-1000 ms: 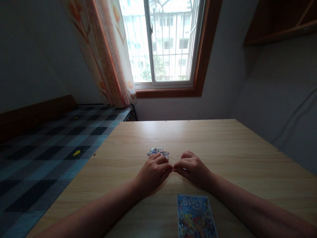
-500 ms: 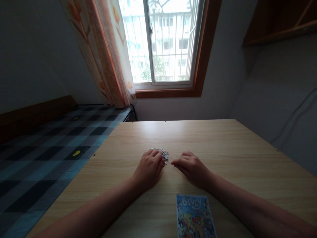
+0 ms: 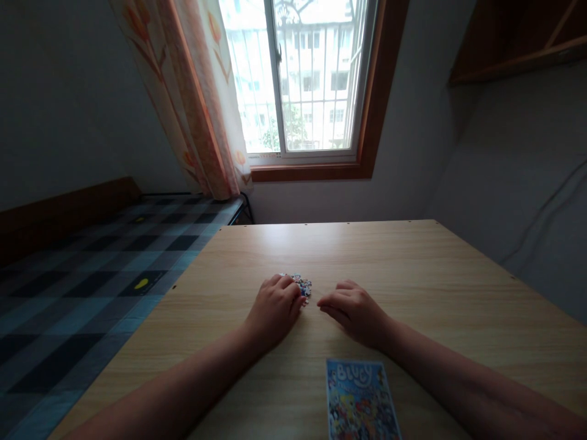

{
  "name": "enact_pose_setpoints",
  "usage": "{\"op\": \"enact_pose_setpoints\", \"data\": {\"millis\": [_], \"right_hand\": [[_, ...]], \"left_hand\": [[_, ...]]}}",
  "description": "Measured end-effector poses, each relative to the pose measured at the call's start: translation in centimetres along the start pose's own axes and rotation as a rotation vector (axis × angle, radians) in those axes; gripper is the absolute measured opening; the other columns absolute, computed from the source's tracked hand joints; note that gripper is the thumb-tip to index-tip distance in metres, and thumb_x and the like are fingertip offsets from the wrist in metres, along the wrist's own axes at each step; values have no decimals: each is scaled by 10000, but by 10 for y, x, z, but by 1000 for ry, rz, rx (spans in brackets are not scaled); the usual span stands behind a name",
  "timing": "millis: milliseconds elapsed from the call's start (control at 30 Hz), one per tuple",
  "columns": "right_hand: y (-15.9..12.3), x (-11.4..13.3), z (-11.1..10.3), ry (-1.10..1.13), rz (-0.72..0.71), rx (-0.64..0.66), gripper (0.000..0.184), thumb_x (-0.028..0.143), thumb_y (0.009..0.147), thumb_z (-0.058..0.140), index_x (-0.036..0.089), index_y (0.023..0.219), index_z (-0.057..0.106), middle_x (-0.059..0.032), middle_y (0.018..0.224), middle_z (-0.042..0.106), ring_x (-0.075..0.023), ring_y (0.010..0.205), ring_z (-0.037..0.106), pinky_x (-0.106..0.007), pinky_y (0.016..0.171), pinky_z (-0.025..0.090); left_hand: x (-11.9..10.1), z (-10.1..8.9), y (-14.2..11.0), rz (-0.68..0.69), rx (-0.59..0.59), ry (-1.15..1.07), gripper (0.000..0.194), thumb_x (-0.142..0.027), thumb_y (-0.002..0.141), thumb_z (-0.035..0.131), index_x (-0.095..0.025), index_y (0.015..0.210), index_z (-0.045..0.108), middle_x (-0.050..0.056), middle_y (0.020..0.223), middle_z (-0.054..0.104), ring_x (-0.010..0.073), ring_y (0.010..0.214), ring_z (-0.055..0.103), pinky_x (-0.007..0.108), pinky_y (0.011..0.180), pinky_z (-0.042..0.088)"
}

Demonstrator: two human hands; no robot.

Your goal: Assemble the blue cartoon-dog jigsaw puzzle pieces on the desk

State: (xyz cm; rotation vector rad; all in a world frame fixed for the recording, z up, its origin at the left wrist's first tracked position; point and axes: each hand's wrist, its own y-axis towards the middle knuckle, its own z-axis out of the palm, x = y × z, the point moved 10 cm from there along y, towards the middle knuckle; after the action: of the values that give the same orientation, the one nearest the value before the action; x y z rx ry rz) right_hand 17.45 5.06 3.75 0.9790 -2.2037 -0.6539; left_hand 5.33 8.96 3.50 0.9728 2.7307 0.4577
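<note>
At far left I record a bed covered in blue, grey and black checked cloth, with a brown wooden headboard along its far side. Next, an orange and cream curtain printed with flowers hangs at the left side of the window. To the right of the bed lies the pale wood-grain rectangular table, over which both my forearms reach. My left hand is partly closed, its fingers curled down over the near left part of a small heap of multicoloured flat pieces. The fingers hide their own tips, so I cannot tell whether a piece is in their hold. The heap lies directly on the table, in the gap between my hands, nearer my left; its right part shows past the knuckles. Beyond the table stands the window, bright, its frame brown wood. My right hand is just right of the heap and apart from it, fingers bent and gathered, their tips directed at the heap, the thumb close beneath the forefinger. Whether the tips meet, or pinch a piece, I cannot tell. Nearer me, between my forearms, lies a flat rectangular blue printed picture card, with pale lettering above many small colourful figures. One container noted: the open-fronted brown wooden shelf high on the right wall; its interior is too dark to identify any contents.
</note>
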Motion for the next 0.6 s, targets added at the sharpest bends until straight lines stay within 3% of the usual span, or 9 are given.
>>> {"op": "enact_pose_setpoints", "data": {"millis": [233, 600], "right_hand": [[0, 2, -1, -12, 0, 1, 116, 248, 978, 601, 211, 931, 701, -25, 756, 730, -181, 705, 556, -318, 750, 395], [2, 14, -12, -46, -92, -80, 159, 229, 1008, 535, 204, 1046, 688, -31, 755, 727, -177, 682, 560, -320, 704, 412]], "left_hand": [[-3, -6, -2, 16, -48, -24, 95, -249, 927, 575, -201, 874, 637, 65, 966, 657, 232, 912, 560, 401, 859, 435], [-46, -17, -15, 322, -81, -228, 158, -319, 957, 587, -221, 1017, 697, 50, 985, 699, 216, 926, 577, 389, 873, 465]]}}
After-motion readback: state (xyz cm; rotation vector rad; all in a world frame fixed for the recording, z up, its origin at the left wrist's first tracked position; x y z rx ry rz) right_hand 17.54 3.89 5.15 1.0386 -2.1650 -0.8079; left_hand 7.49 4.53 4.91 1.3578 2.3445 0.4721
